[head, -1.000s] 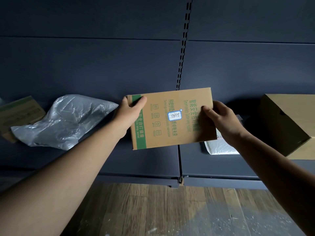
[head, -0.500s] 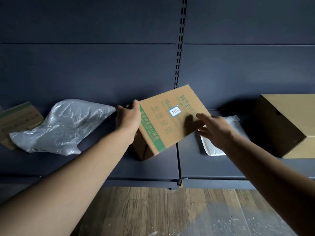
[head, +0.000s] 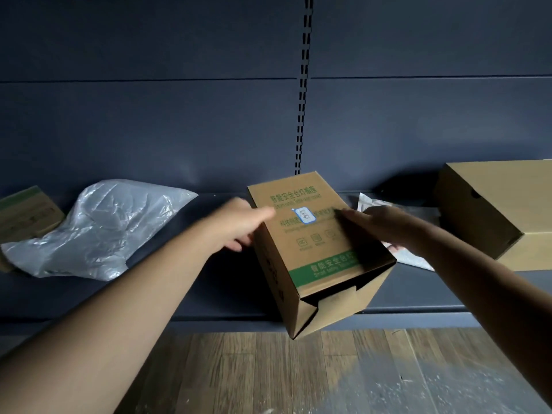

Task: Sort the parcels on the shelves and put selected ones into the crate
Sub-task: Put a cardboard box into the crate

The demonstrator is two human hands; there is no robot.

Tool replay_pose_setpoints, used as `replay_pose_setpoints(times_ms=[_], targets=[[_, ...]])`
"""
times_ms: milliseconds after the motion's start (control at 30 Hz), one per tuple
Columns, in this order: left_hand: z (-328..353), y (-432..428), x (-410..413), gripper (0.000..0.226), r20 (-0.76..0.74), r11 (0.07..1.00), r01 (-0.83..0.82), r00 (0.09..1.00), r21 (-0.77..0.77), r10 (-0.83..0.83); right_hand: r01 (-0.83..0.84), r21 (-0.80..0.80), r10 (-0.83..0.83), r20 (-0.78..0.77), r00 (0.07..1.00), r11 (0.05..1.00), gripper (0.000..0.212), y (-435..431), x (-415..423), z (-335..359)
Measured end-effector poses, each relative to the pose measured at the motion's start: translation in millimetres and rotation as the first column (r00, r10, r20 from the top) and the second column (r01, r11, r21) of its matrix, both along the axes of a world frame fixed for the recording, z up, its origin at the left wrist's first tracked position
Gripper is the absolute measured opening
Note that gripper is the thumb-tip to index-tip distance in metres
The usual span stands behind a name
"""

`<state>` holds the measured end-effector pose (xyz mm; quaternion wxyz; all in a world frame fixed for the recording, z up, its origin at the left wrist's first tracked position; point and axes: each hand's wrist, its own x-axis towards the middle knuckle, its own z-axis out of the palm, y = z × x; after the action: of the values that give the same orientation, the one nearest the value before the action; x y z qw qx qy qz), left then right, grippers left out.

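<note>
Box: The box (head: pixel 310 249) is sitting between the two hands, over the middle of the shelf (head: pixel 209 297). The bag (head: pixel 98 228) is off to its left and the mailer (head: pixel 415 259) is just to its right.
Which way it is lying: Its long side is running from the back wall out toward the person. The near end is tipping down and sticking out past the shelf edge, over the floor (head: pixel 268 372). I cannot tell if the far end is resting on the shelf.
Left hand: The left hand (head: pixel 239 227) is holding the box's left side, with the thumb lying on top and the fingers (head: pixel 239 245) curling round the side.
Right hand: The right hand (head: pixel 385 227) is lying on the top's right edge. Its fingers (head: pixel 349 215) are looking straight and close together. It is blurry, so I cannot tell if it is gripping.
Nearer hand: Neither. Both are touching the far half, one on each side.
Crate: Not showing here.
Next, I am guessing: Both hands are needing to squeeze the sides, or the low near end could be slipping down.
</note>
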<state>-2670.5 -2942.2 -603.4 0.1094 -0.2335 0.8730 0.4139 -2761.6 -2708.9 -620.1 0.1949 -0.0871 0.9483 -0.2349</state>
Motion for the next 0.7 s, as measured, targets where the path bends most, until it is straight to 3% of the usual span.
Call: replay_pose_setpoints(times_ms=[67, 100, 167, 267, 333, 433, 500, 567, 633, 700], targets=[[-5.9, -9.2, -14.7, 0.025, -0.245, 0.986, -0.141, 0.963, -0.092, 0.115, 0.030, 0.105, -0.045, 0.138, 0.989, 0.994, 0.069, 7.4, 8.1, 13.1], [-9.1, -9.9, -20.6, 0.035, -0.275, 0.984, -0.162, 0.952, -0.078, 0.135, 0.046, 0.128, -0.072, 0.208, 0.975, 0.991, 0.074, 10.8, 11.6, 16.4], [-17.8, -7.3, -29.6, 0.066, -0.239, 0.991, -0.134, 0.962, 0.000, 0.130, 0.040, 0.127, -0.082, 0.353, 0.932, 0.991, 0.082, 14.7, 19.3, 18.6], [-33.8, -5.7, -40.1, 0.078, -0.228, 0.989, -0.107, 0.965, 0.104, 0.128, 0.046, -0.033, -0.025, 0.478, 0.878, 0.998, 0.077, 13.7, 22.1, 17.5], [-42.5, -13.3, -42.6, 0.079, -0.247, 0.981, -0.193, 0.949, 0.036, 0.195, 0.096, -0.143, -0.026, 0.430, 0.902, 0.985, 0.064, 12.2, 15.7, 17.4], [-42.1, -28.5, -39.6, 0.060, -0.266, 0.951, -0.308, 0.919, -0.025, 0.290, 0.198, -0.334, -0.144, 0.182, 0.973, 0.922, 0.036, 10.5, -1.8, 8.0], [-41.8, -36.7, -34.9, 0.044, -0.234, 0.946, -0.320, 0.917, 0.049, 0.323, 0.199, -0.450, -0.209, 0.027, 0.977, 0.871, 0.022, 8.3, -8.3, -3.1], [-42.9, -41.7, -28.2, 0.030, -0.147, 0.938, -0.301, 0.934, 0.174, 0.327, 0.227, -0.452, -0.277, -0.048, 0.960, 0.863, 0.024, 6.8, -2.1, -11.4], [-42.3, -39.8, -20.1, 0.024, -0.102, 0.911, -0.323, 0.928, 0.257, 0.358, 0.267, -0.470, -0.298, 0.010, 0.955, 0.841, 0.031, 5.1, 10.7, -17.9], [-40.8, -33.6, -8.2, 0.028, -0.099, 0.908, -0.340, 0.923, 0.245, 0.372, 0.339, -0.584, -0.259, 0.219, 0.941, 0.737, 0.027, 3.8, 23.7, -25.1]])
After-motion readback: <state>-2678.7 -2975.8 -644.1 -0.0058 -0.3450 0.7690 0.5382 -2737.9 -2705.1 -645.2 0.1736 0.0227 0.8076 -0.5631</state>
